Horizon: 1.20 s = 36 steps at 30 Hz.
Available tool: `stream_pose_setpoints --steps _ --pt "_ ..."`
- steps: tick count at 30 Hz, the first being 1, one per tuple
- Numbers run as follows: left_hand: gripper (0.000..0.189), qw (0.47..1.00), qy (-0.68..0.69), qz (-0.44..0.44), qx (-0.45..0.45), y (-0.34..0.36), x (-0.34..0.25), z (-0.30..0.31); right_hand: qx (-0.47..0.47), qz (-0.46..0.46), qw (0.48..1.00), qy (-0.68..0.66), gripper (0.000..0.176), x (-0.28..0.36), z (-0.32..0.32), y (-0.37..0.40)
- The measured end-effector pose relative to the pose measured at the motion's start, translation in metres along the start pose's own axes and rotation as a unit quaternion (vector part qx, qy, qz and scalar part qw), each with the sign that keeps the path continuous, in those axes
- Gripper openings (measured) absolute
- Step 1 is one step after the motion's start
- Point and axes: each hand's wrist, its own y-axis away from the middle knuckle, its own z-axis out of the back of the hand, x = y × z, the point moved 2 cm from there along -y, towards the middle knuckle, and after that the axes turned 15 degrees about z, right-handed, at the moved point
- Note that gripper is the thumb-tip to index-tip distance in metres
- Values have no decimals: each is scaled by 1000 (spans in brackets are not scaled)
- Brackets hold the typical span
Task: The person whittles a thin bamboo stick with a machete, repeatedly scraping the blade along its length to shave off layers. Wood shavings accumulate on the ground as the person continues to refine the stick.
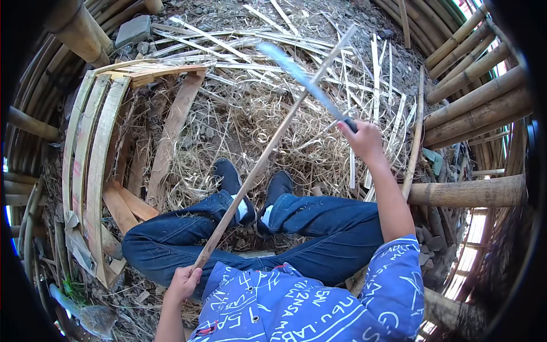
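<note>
My left hand [184, 281] is closed around the lower end of a long bamboo strip [265, 153], which slants up and to the right across my lap toward the shavings. In my right hand [363, 138] is the dark handle of a large knife [307, 84], gripped in a fist. Its long blade points up and to the left and crosses the strip near the strip's upper part. The blade looks slightly blurred. Below the strip, my legs in blue jeans [319, 219] are folded, with dark shoes [281, 187] close together on the ground.
A wooden slatted crate [99, 154] lies at the left. Curly shavings [228, 119] cover the ground, with several pale split strips [375, 62] at the back and right. Bamboo poles [473, 191] form the right side. A grey block [133, 31] sits at the back left.
</note>
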Motion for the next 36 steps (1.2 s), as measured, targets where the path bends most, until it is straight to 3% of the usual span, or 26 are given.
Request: stream_pose_setpoints --steps 1,3,5,7,9,10,11,16,18,22,24,26,28,29,31,33,36 --pt "32 1000 13 14 12 -2 2 1 -1 0 1000 2 66 8 -3 5" --pt "31 999 25 28 25 0 2 0 11 95 993 63 63 22 -10 16" --pt "31 995 -38 -71 -53 9 -6 0 44 109 988 103 62 26 -9 21" --pt "31 997 -56 -43 -24 4 11 4 66 123 977 159 57 16 -2 24" --pt "30 997 -80 -13 11 0 16 3 10 90 986 142 63 -47 4 8" --pt "30 987 -129 -99 -10 4 10 -1 -4 -40 991 129 69 -85 16 -1" --pt "29 966 -172 -188 -36 5 4 -4 26 -102 985 135 77 -99 36 -12" --pt "29 972 -159 -171 -29 -11 2 -5 33 -69 967 243 78 -85 39 -18" --pt "28 987 -141 -79 11 -6 4 -4 12 -80 980 181 78 -86 37 -15" --pt "28 978 -167 -121 -32 -3 1 -6 -39 -121 990 66 78 -79 30 -5" --pt "28 994 -98 -34 18 -2 -3 -6 -69 -127 989 -9 80 -96 19 -2" --pt "28 994 -98 -46 16 -7 4 -7 -75 -131 987 -61 81 -98 10 2" --pt "28 993 -100 -56 14 -10 14 -7 -67 -190 942 -269 80 -94 -2 6" --pt "29 991 -114 -69 10 -12 17 -7 -68 -192 941 -269 80 -90 -1 8" --pt "29 988 -130 -83 6 -11 16 -7 -50 -112 986 -110 78 -74 8 8" --pt "29 996 -78 -46 -1 -10 14 -7 -28 -98 992 -71 76 -53 15 10" --pt "29 992 -97 -84 -16 -16 27 -10 17 0 998 63 70 -23 18 17"
